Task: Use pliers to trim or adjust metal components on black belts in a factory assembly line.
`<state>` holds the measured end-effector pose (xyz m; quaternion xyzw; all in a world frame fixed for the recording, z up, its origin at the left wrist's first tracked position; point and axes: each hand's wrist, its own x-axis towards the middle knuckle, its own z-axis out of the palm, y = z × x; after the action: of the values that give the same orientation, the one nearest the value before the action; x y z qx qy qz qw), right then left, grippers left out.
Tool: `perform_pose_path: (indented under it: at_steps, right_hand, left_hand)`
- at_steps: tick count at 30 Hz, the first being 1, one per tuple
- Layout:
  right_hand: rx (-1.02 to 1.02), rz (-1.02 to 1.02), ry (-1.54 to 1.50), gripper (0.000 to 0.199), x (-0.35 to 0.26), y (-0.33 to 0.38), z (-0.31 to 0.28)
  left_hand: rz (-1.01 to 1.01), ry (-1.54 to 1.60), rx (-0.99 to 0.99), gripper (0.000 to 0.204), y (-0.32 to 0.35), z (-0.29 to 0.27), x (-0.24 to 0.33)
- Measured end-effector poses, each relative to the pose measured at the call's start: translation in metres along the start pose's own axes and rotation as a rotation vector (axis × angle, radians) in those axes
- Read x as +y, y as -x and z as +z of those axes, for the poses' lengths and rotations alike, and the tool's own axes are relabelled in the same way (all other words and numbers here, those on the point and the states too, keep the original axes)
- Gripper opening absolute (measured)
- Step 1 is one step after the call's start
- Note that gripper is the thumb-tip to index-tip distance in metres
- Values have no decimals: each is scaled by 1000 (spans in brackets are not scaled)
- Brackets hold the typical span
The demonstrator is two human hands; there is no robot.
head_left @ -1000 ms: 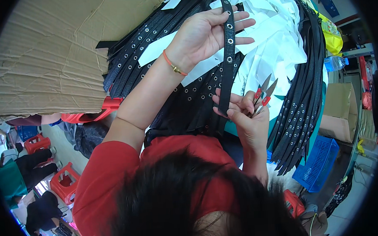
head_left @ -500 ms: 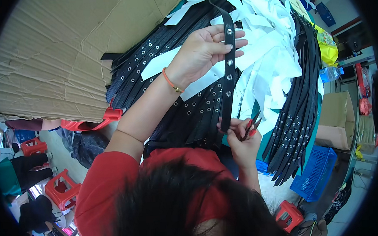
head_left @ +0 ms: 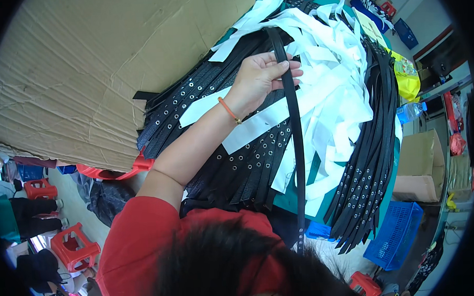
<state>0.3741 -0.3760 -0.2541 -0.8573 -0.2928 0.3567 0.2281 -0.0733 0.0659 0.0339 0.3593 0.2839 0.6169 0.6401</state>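
My left hand point(head_left: 260, 79), with an orange cord on its wrist, pinches a black belt point(head_left: 294, 129) between thumb and fingers over the heap. The belt hangs down toward me, and metal eyelets show near its lower end by my hair. My right hand is out of sight. Under my left arm lies a pile of black belts with eyelets point(head_left: 248, 157). White paper-like strips point(head_left: 340, 90) cover the middle of the heap. Another bundle of black eyelet belts point(head_left: 365, 163) lies along the right side.
Cardboard point(head_left: 70, 76) rises at the left of the green table surface point(head_left: 288, 203). To the right are a blue crate point(head_left: 397, 233), an open cardboard box point(head_left: 418, 166), a plastic bottle point(head_left: 411, 112) and a yellow bag point(head_left: 406, 77). Red stools point(head_left: 75, 247) stand at the left.
My right hand, which held the belt's end and small red-handled scissors, has left the view. The belt has been drawn toward me through my left hand, its eyelets now much lower.
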Motion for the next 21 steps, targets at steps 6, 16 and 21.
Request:
perform_pose_path:
  at_steps: [6, 16, 21]
  right_hand:
    - [232, -318, -193, 9, -48, 20, 18]
    - [55, -946, -501, 34, -386, 67, 34]
    - [-551, -687, -793, 26, -439, 67, 81]
  left_hand:
    - [69, -113, 41, 27, -3, 14, 0]
    - [-89, 81, -148, 26, 54, 56, -20]
    - [-82, 38, -164, 30, 75, 52, -25]
